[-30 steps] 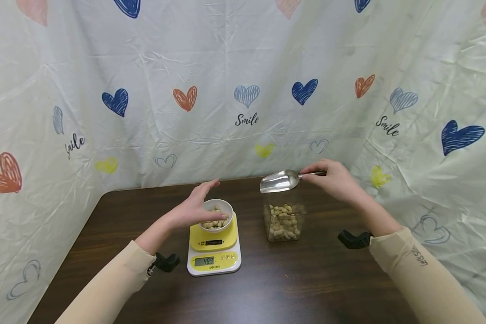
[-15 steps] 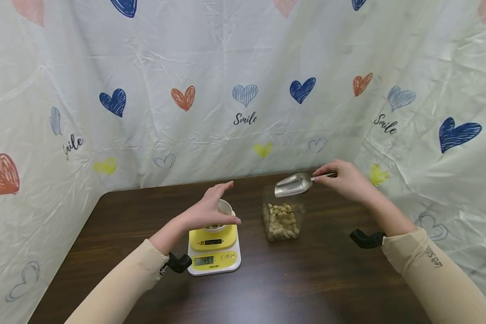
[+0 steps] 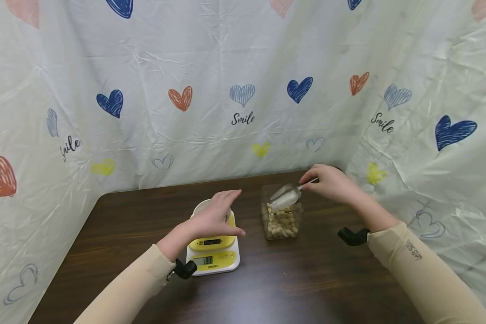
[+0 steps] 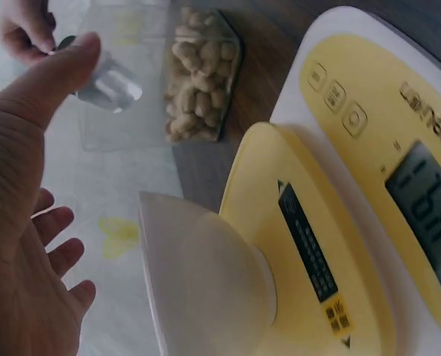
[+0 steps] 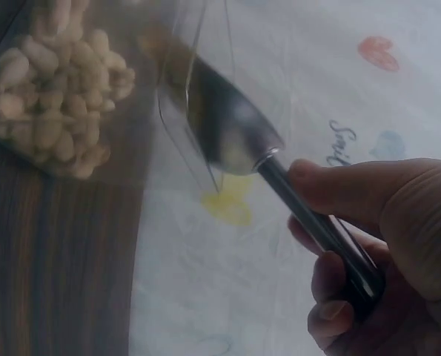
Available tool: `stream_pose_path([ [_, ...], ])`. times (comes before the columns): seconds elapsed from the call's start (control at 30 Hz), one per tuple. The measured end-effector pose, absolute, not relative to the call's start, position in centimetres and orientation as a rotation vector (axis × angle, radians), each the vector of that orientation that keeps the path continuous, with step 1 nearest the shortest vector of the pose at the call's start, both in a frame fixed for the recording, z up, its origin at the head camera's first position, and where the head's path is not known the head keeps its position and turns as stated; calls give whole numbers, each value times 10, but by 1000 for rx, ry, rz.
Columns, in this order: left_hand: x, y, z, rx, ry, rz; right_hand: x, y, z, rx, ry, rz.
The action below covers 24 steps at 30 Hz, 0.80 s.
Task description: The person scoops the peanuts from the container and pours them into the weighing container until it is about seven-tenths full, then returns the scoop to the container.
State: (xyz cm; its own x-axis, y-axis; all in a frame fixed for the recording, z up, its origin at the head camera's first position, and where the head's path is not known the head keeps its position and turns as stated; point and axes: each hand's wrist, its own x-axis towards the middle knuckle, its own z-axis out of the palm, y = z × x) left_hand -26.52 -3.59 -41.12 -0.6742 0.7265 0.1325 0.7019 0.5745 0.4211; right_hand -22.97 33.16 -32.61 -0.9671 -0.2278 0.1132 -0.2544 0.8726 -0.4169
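My right hand (image 3: 330,182) grips the handle of a metal scoop (image 3: 286,198); its bowl dips inside a clear square container (image 3: 297,230), at the peanuts (image 3: 281,225). In the right wrist view the thumb and curled fingers wrap the scoop's handle (image 5: 316,222). My left hand (image 3: 212,219) hovers over a white bowl (image 3: 201,206), thumb and fingers spread and nothing held; it hides most of the bowl in the head view. Under the bowl is a yellow and white kitchen scale (image 3: 227,257), its display reading about 491. The left wrist view shows the bowl's side (image 4: 205,274) beside the hand.
Everything stands on a dark wooden table (image 3: 283,279). A white curtain (image 3: 210,148) printed with hearts hangs behind it and at both sides. The peanut container is to the right of the scale, with a gap of bare wood between.
The scoop shifted right, then came down and left into the peanut container. My left hand moved right and nearer, covering more of the bowl. The display went from about 489 to 491.
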Motion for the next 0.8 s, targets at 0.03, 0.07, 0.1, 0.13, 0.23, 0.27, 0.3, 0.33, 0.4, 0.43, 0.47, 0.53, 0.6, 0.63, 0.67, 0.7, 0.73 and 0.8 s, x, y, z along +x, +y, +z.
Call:
stream_pose_path([
  [0.03, -265, -38, -412, 1266, 2772, 641, -231, 328, -327, 399, -2989, 658],
  [0.07, -264, -41, -412, 1284, 2805, 589, -232, 325, -327, 407, -2997, 635],
  [0.1, -264, -44, -413, 1295, 2836, 536, -233, 321, -329, 421, -3004, 620],
  [0.13, -263, -48, -414, 1301, 2861, 492, -233, 319, -330, 425, -3015, 601],
  [0.23, -259, -64, -417, 1276, 2902, 449, -233, 313, -336, 454, -3044, 584],
  [0.27, -258, -70, -418, 1260, 2914, 445, -233, 312, -338, 455, -3055, 593],
  [0.3, -257, -77, -419, 1238, 2926, 440, -232, 312, -341, 464, -3058, 609],
  [0.33, -257, -84, -419, 1217, 2938, 444, -232, 312, -343, 466, -3058, 620],
  [0.4, -257, -98, -420, 1153, 2971, 441, -230, 314, -346, 459, -3045, 655],
  [0.43, -257, -105, -420, 1119, 2988, 434, -230, 315, -348, 454, -3034, 669],
  [0.47, -259, -112, -420, 1086, 3005, 423, -228, 317, -349, 443, -3022, 679],
  [0.53, -261, -126, -420, 1023, 3038, 398, -225, 322, -352, 421, -3004, 690],
  [0.6, -263, -139, -421, 970, 3064, 375, -221, 329, -354, 403, -2997, 715],
  [0.63, -264, -145, -422, 950, 3074, 369, -219, 333, -355, 395, -2993, 740],
  [0.67, -265, -152, -423, 929, 3083, 361, -217, 337, -356, 386, -2983, 766],
  [0.7, -265, -158, -424, 909, 3090, 362, -215, 342, -356, 376, -2969, 801],
  [0.73, -266, -164, -426, 890, 3097, 366, -213, 346, -356, 365, -2948, 839],
  [0.8, -266, -176, -428, 843, 3107, 374, -210, 356, -356, 343, -2879, 913],
])
